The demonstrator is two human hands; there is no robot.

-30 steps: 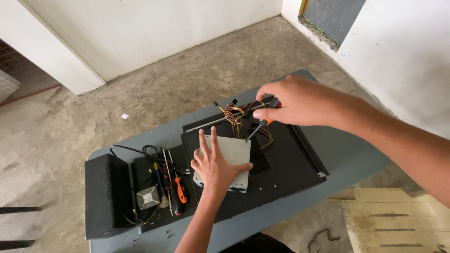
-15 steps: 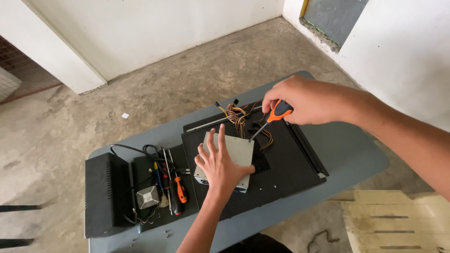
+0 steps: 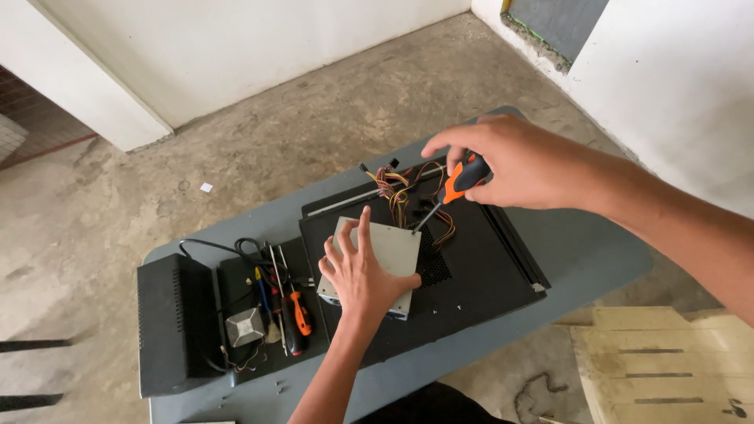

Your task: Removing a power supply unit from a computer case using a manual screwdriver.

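The grey metal power supply box [image 3: 377,255] sits on top of a flat black computer case [image 3: 471,275] that lies on the grey bench [image 3: 597,251]. The left hand [image 3: 361,271] lies spread flat on the box's lid, fingers splayed, pressing down rather than gripping. The right hand [image 3: 503,161] is closed around the orange-and-black handle of a screwdriver [image 3: 448,196], whose tip meets the box's far right corner, just beside a bundle of coloured wires [image 3: 404,192] spilling out of its back.

From where I stand the box looks like stiff sheet metal, probably fairly heavy for its size, with smooth faces that could slide on the case if not held down. The edges and corners look like the safest places to take hold of it; the wires are soft and would be a poor handle.

To the left lie spare screwdrivers [image 3: 294,310], a small heatsink [image 3: 245,326], a black cable [image 3: 228,247] and another black box [image 3: 177,322].
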